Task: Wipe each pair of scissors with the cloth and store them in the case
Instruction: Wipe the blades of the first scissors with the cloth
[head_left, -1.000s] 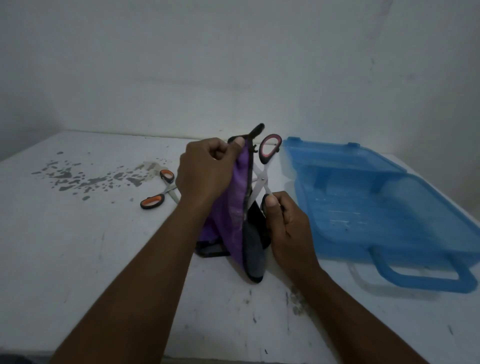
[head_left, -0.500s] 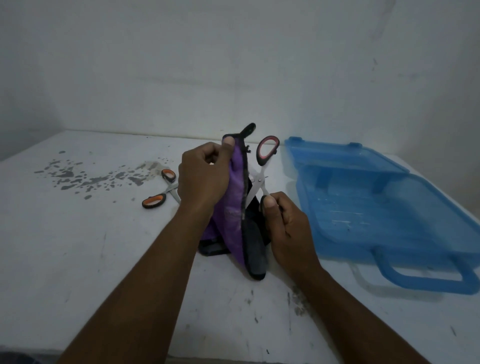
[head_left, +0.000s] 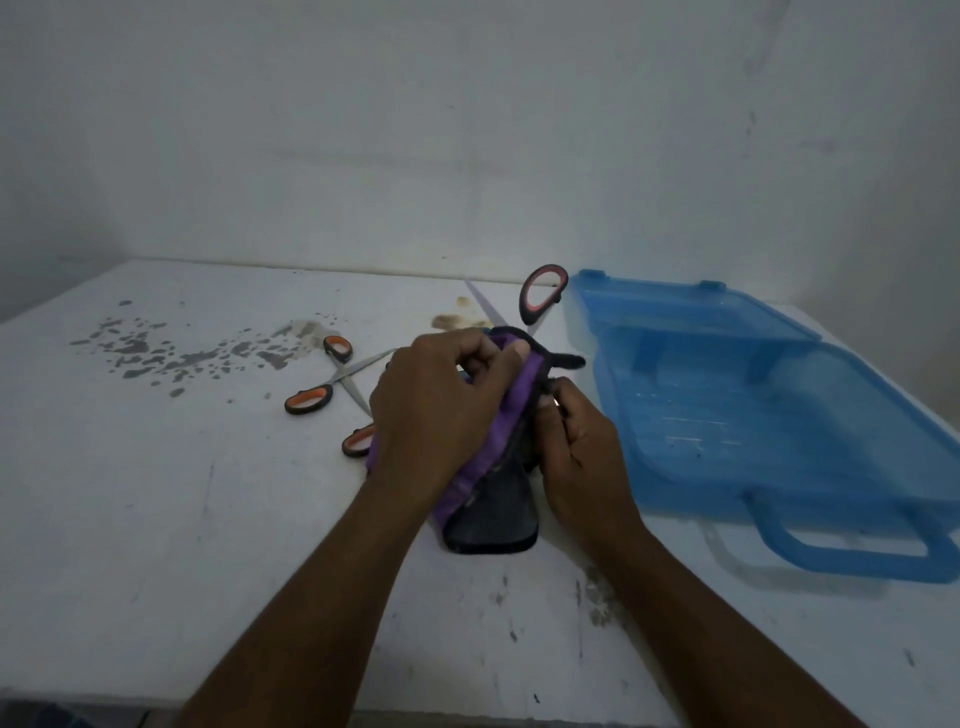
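Just left of the open blue case (head_left: 753, 421), both hands meet above the table (head_left: 156, 519) around one pair of scissors (head_left: 543, 293). The left hand (head_left: 436, 415), on the side away from the case, is clenched round a purple-and-black cloth (head_left: 488, 519) whose tail hangs down to the table below the fists. The right hand (head_left: 582, 452), on the case side and the nearer of the two to it, pinches the pair low down, where a black bit of handle pokes out toward the case.

The pair stands splayed. A red-lined loop rises above the hands near the case's far-left corner, and one bare blade slants up and away from the case. The other blade is probably buried in the cloth under the left fist, though the fold hides it. Its long axis runs roughly upright, leaning away from the person, and the wipe looks unfinished.

To be stored, the pair must travel sideways toward the case and be laid flat. The case floor lies just beside the right hand, lid thrown back on the far side, carry handle nearest the person. I judge that hand best placed to carry it over.

Farther from the case than the hands, an orange pair (head_left: 332, 374) lies open on the table, and a further orange loop (head_left: 358, 441) peeps from behind the left hand. Farther again from the case, dark spatter (head_left: 156, 353) marks the white top. A bare pale wall (head_left: 467, 130) rises behind the case.
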